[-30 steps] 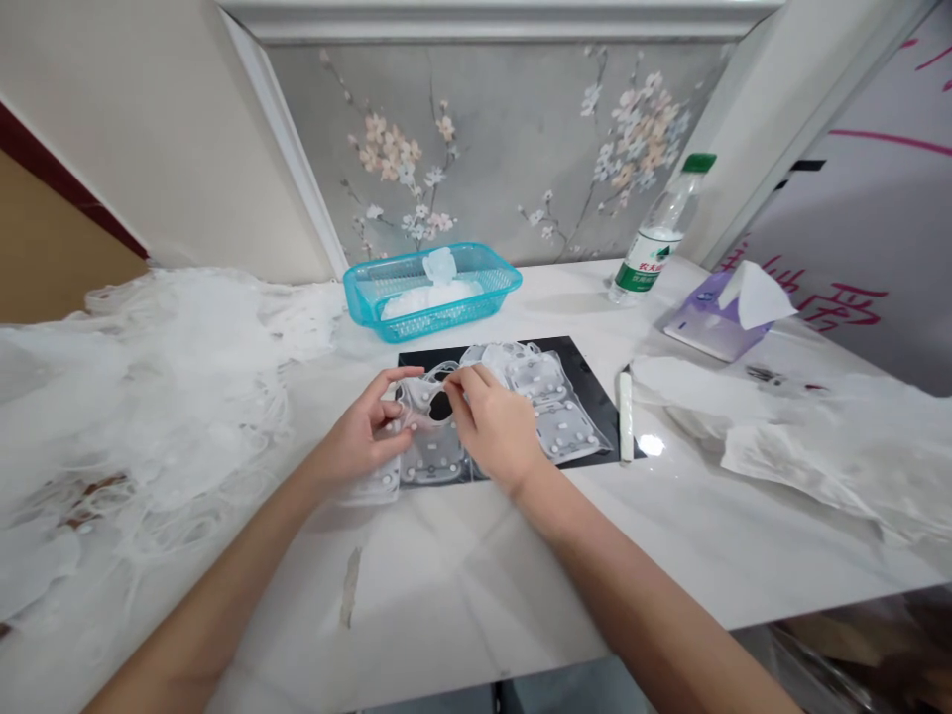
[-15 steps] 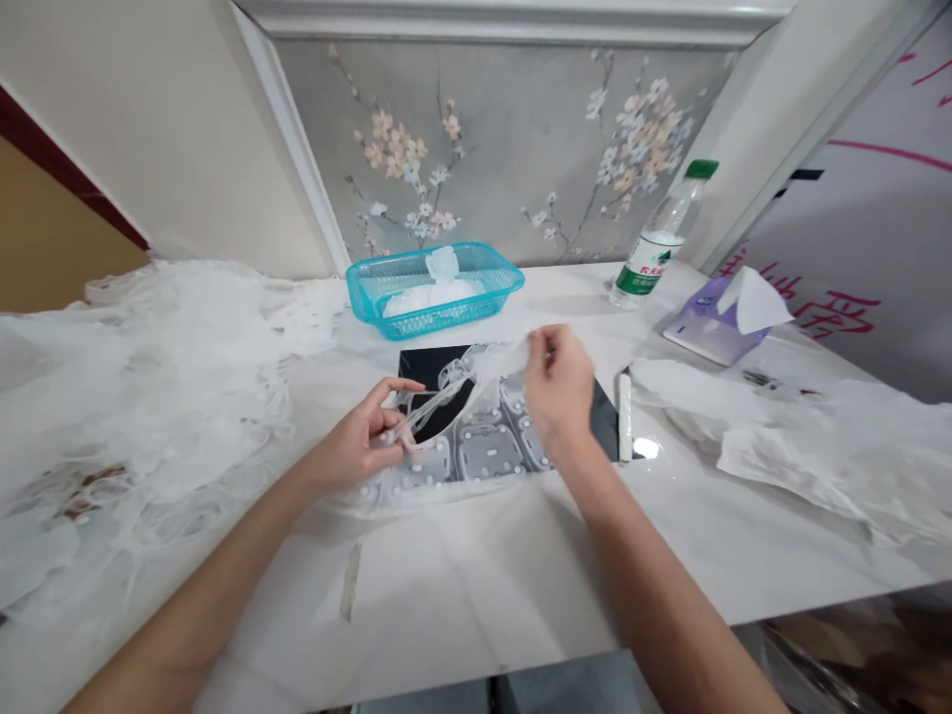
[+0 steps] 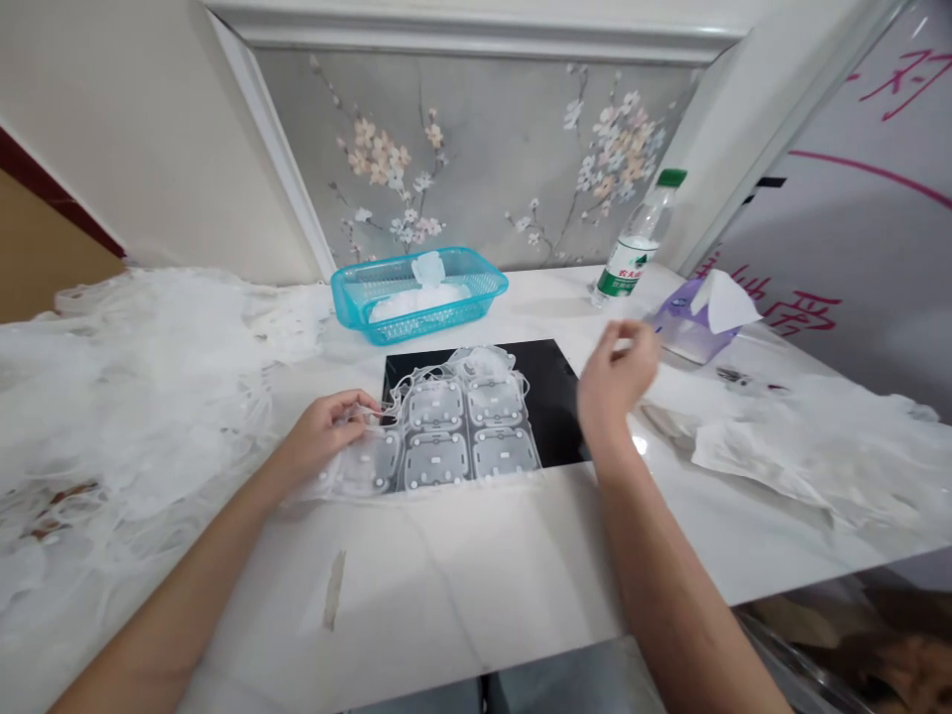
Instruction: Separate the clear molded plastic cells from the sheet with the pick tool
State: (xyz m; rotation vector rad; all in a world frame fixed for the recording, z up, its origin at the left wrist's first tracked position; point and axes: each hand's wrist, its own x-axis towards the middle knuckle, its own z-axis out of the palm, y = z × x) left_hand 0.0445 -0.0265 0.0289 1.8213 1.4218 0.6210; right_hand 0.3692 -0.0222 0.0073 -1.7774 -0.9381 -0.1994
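Observation:
A thin translucent plastic sheet (image 3: 436, 458) with several rounded-square moulded panels lies partly over a flat black board (image 3: 556, 416). Loose strands bunch along its upper left edge. At that edge my left hand (image 3: 331, 428) is closed, its fingertips pinching the strands. My right hand (image 3: 620, 382) hovers off the board's right edge, apart from the sheet, with curled fingers. Whether anything small is between them I cannot make out.
Behind the board stands a blue plastic basket (image 3: 423, 322) with white pieces in it. A water bottle (image 3: 629, 253) and a purple tissue pack (image 3: 695, 327) are at the back right. White translucent scraps (image 3: 141, 387) heap on the left; crumpled white sheeting (image 3: 803, 451) lies right.
My right hand has moved right, away from the sheet, leaving the white film it was pulling up. The sheet now lies flatter, and my left hand stays at its left edge.

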